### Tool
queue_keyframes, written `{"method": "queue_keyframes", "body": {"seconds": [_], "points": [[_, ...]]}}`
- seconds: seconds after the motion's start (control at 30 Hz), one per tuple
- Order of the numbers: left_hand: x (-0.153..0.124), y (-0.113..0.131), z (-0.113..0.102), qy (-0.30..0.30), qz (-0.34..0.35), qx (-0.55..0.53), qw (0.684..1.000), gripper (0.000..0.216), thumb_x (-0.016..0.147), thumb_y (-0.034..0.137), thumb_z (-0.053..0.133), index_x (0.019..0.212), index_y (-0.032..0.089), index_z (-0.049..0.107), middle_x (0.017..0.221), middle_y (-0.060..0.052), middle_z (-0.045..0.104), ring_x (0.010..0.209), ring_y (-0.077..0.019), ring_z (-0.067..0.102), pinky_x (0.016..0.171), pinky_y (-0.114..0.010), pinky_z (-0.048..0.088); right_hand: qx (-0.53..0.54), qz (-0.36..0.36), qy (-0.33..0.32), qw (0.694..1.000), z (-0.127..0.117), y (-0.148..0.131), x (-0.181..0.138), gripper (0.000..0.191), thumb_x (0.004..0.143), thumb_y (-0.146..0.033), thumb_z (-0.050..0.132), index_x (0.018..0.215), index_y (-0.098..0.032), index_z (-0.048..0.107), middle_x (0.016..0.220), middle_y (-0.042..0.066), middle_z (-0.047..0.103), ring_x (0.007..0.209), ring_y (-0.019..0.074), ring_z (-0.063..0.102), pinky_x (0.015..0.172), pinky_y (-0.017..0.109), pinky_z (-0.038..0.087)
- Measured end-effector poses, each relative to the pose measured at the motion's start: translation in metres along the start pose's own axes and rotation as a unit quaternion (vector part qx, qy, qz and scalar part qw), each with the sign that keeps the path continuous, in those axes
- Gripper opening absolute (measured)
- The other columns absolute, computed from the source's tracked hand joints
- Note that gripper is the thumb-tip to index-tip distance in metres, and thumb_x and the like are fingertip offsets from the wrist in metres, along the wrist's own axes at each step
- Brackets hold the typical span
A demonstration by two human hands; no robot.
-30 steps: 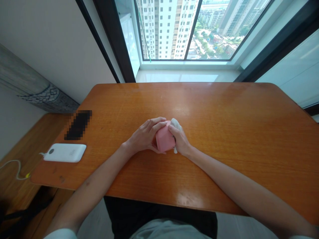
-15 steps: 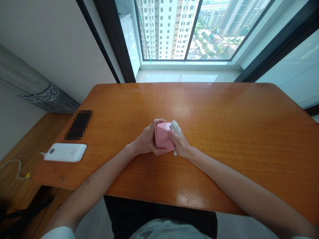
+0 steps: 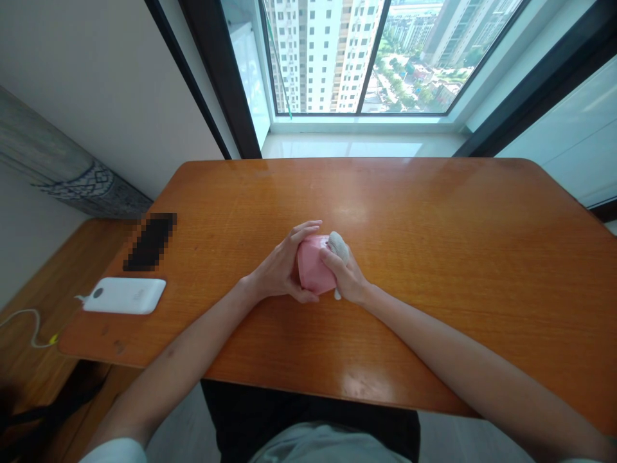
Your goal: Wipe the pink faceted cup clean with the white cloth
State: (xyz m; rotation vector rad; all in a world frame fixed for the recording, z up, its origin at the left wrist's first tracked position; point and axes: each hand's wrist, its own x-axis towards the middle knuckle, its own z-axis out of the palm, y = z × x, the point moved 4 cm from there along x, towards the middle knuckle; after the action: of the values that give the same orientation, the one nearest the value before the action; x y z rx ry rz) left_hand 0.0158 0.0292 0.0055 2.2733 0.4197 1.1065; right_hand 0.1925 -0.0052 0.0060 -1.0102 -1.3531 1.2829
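Above the middle of the table, both hands are on a small pink container with rounded square sides. My left hand wraps its left side, thumb at the lower edge and fingers over the far edge, the fingertips slightly raised. On the right side, my right hand grips a light grey cloth bunched against the container, its thumb lying on the pink surface. The container's far side and most of the cloth are hidden by the hands.
The brown wooden table has rounded corners. At its left lie a white flat device with a cable and a blurred-out dark object. A window stands beyond the far edge, a curtain at the left.
My left fingers have loosened and lifted a little off the container's far edge. The container has turned slightly in the hands; the right hand keeps its grip on the cloth.
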Motion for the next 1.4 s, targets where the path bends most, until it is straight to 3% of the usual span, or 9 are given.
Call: {"method": "queue_keyframes", "body": {"seconds": [0.17,0.33,0.5,0.7,1.0,1.1,1.27,1.4], "points": [[0.002,0.006,-0.001,-0.048,0.005,0.076,0.996,0.143,0.054,0.078,0.103,0.172,0.037,0.034,0.176,-0.019,0.039,0.159,-0.0465,0.048,0.128,-0.067,0.049,0.02,0.01,-0.006,1.0,0.002,-0.002,0.002,0.049,0.098,-0.071,0.066,0.096,-0.023,0.064,0.076,-0.002,0.056,0.066,0.0137,0.048,0.053,0.025,0.043],[0.005,0.013,0.001,-0.034,0.024,0.091,0.995,0.133,0.061,0.07,0.103,0.17,0.036,0.034,0.17,-0.02,0.045,0.158,-0.0447,0.051,0.125,-0.067,0.054,0.019,0.07,0.022,0.997,0.001,0.002,0.0,0.062,0.099,-0.084,0.054,0.087,-0.024,0.057,0.063,-0.005,0.05,0.047,0.0107,0.042,0.037,0.023,0.032],[0.005,0.012,0.003,-0.03,0.007,0.095,0.995,0.131,0.062,0.068,0.103,0.168,0.035,0.035,0.169,-0.02,0.046,0.156,-0.0452,0.052,0.123,-0.068,0.055,0.013,0.074,0.023,0.997,0.002,-0.003,-0.001,0.069,0.098,-0.09,0.047,0.08,-0.024,0.054,0.052,-0.005,0.049,0.038,0.0106,0.042,0.033,0.024,0.029],[0.007,0.015,0.002,-0.025,-0.002,0.096,0.995,0.128,0.062,0.069,0.102,0.167,0.035,0.037,0.161,-0.019,0.051,0.148,-0.0437,0.058,0.12,-0.066,0.057,0.011,0.051,0.048,0.998,0.002,-0.01,0.001,0.067,0.097,-0.09,0.05,0.08,-0.025,0.051,0.054,-0.006,0.049,0.041,0.0102,0.043,0.036,0.023,0.03],[0.009,0.014,0.005,0.012,0.004,0.04,0.999,0.127,0.059,0.069,0.103,0.163,0.032,0.04,0.154,-0.017,0.055,0.14,-0.042,0.06,0.116,-0.063,0.056,0.015,0.06,0.052,0.997,-0.001,0.003,0.001,0.065,0.099,-0.089,0.048,0.082,-0.026,0.049,0.057,-0.005,0.048,0.043,0.0117,0.043,0.035,0.024,0.029],[0.009,0.014,0.006,0.022,-0.038,0.01,0.999,0.118,0.064,0.074,0.098,0.158,0.03,0.045,0.146,-0.016,0.06,0.132,-0.0386,0.065,0.112,-0.059,0.058,0.012,0.027,0.055,0.998,-0.002,0.002,-0.001,0.062,0.097,-0.086,0.055,0.082,-0.026,0.05,0.063,-0.004,0.049,0.05,0.0123,0.045,0.039,0.024,0.033],[0.006,0.009,0.011,0.018,-0.173,-0.099,0.98,0.096,0.087,0.092,0.066,0.15,0.022,0.048,0.125,-0.013,0.071,0.096,-0.0256,0.071,0.084,-0.039,0.061,-0.033,0.026,0.028,0.999,0.001,-0.003,-0.004,0.062,0.095,-0.085,0.059,0.079,-0.025,0.053,0.062,-0.003,0.047,0.053,0.0129,0.043,0.04,0.024,0.033],[0.005,0.009,0.013,0.024,-0.178,-0.111,0.977,0.095,0.089,0.093,0.065,0.149,0.022,0.048,0.124,-0.012,0.07,0.097,-0.025,0.071,0.086,-0.038,0.06,-0.047,0.006,0.03,0.998,0.001,-0.007,-0.002,0.063,0.098,-0.082,0.057,0.072,-0.024,0.049,0.06,-0.004,0.043,0.054,0.0119,0.039,0.044,0.024,0.031]]}}
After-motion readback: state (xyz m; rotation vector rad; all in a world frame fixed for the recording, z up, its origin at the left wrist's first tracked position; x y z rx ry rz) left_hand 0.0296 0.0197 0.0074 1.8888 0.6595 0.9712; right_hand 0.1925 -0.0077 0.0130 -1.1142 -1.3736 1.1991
